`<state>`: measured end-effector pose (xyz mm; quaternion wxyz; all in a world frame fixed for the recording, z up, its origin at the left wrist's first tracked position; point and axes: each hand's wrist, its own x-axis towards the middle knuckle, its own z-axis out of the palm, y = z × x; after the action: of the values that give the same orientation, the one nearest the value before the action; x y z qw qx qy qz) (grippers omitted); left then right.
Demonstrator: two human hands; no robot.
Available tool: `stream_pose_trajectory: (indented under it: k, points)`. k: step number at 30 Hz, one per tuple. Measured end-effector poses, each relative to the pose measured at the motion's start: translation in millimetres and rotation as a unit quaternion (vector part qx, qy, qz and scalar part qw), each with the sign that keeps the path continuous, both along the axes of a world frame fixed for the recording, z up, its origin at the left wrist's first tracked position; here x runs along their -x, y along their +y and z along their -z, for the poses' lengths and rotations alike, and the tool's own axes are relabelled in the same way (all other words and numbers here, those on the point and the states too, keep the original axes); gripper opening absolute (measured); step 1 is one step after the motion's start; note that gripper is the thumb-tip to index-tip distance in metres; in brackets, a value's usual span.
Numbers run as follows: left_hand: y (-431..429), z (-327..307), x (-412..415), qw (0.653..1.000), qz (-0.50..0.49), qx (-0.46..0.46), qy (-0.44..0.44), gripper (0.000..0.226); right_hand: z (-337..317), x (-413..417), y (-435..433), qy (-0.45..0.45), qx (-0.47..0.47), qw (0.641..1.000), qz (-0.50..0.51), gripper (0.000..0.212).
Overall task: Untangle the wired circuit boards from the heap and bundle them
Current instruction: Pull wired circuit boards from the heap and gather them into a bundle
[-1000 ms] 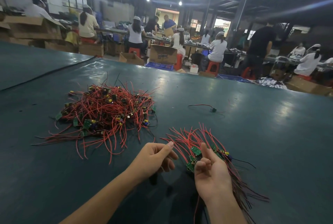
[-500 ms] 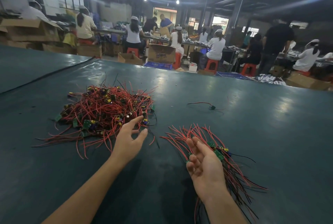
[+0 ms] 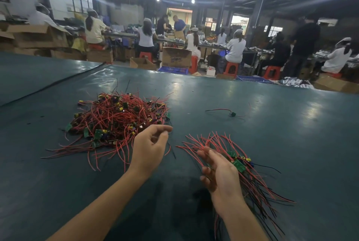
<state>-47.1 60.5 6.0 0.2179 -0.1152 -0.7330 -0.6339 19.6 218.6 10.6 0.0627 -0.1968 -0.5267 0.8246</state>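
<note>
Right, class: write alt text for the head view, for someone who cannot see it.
A left hand, fingers curled, hovers at the near edge of a tangled heap of red-wired circuit boards on a dark green table; the right hand, fingers extended, lies over a smaller bundle.

A: Where is the left hand (image 3: 149, 147)?
B: At the near edge of the heap of wired circuit boards (image 3: 116, 118), fingers loosely curled. Whether it pinches a wire, I cannot tell.
A: And the right hand (image 3: 219, 174)?
B: Fingers relaxed, in front of the bundle (image 3: 239, 165) on the green table (image 3: 272, 124). The thumb is hidden.
</note>
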Motion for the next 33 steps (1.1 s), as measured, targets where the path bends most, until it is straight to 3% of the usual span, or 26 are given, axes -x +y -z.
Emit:
stream_pose_trajectory:
  k: [7, 12, 16, 19, 21, 25, 29, 30, 32, 33]
  points:
    - [17, 1, -39, 0.988, 0.066, 0.08, 0.114, 0.02, 1, -4, -15, 0.042, -0.081, 0.99, -0.105, 0.029]
    - [2, 20, -40, 0.961, 0.096, 0.177, 0.19, 0.02, 4, -8, -26, 0.1, -0.157, 0.976, -0.111, 0.018]
    - [7, 24, -54, 0.935, 0.208, 0.187, 0.217, 0.008, 6, -7, -33, 0.115, -0.12, 0.98, -0.106, 0.015]
    - [11, 29, -64, 0.91, 0.282, 0.213, 0.215, 0.011, 9, -6, -29, 0.104, -0.146, 0.979, -0.093, 0.016]
    - [10, 31, -63, 0.923, 0.268, 0.205, 0.185, 0.016, 10, -4, -23, 0.101, -0.166, 0.978, -0.074, 0.022]
    - [6, 30, -50, 0.981, 0.168, 0.071, 0.062, 0.033, 12, -3, -20, 0.119, -0.232, 0.964, -0.049, 0.029]
    - [-4, 22, -38, 0.994, 0.031, 0.067, 0.08, 0.028, 18, -9, -25, 0.181, -0.38, 0.905, -0.064, 0.033]
    - [-6, 19, -35, 0.998, 0.016, 0.043, 0.049, 0.025, 18, -11, -25, 0.197, -0.425, 0.882, -0.052, 0.033]
    - [-10, 11, -27, 0.986, 0.045, -0.052, -0.151, 0.017, 17, -12, -26, 0.214, -0.474, 0.854, -0.022, 0.035]
    - [-12, 7, -24, 0.943, 0.102, -0.113, -0.297, 0.013, 16, -13, -27, 0.217, -0.479, 0.85, -0.012, 0.035]
